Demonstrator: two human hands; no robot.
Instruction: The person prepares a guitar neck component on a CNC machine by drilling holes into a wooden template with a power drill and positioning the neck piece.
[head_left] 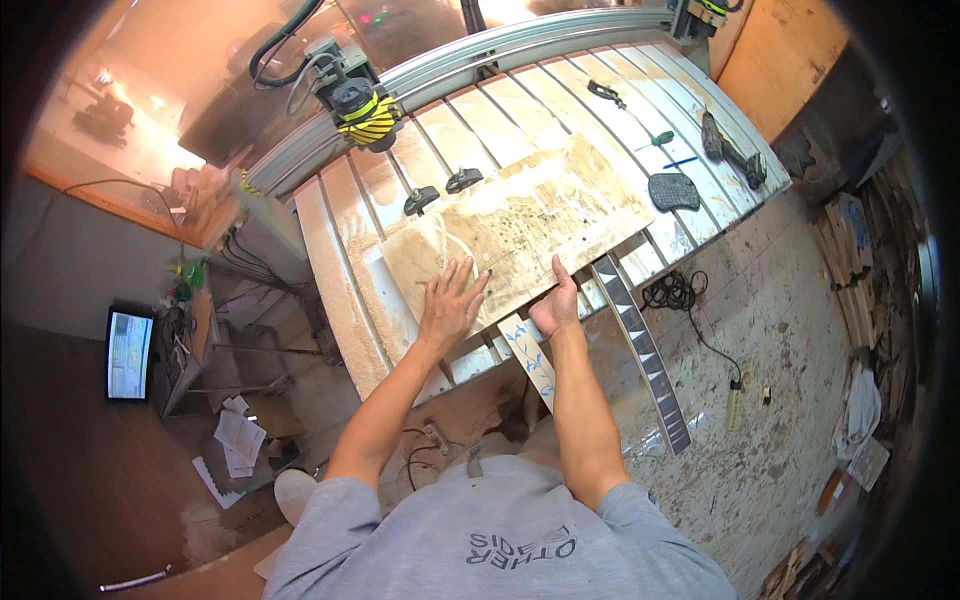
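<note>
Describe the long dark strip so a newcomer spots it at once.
Over the big slatted table, find the wooden board at the right hand. Just right of that hand, a long, narrow strip sticks out past the table's near edge. Unlike the pale strip with blue marks, it is dark with a row of pale triangles.

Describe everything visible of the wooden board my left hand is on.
The wooden board is a flat, roughly rectangular, pale tan panel, its worn, blotchy face marked with dark specks and pale curved lines. It lies slantwise over the slotted bed, right end farther away; whether it sits flush cannot be told. The left hand rests spread on its near left part; the right hand is at its near edge, thumb pointing up, fingers partly hidden.
</note>
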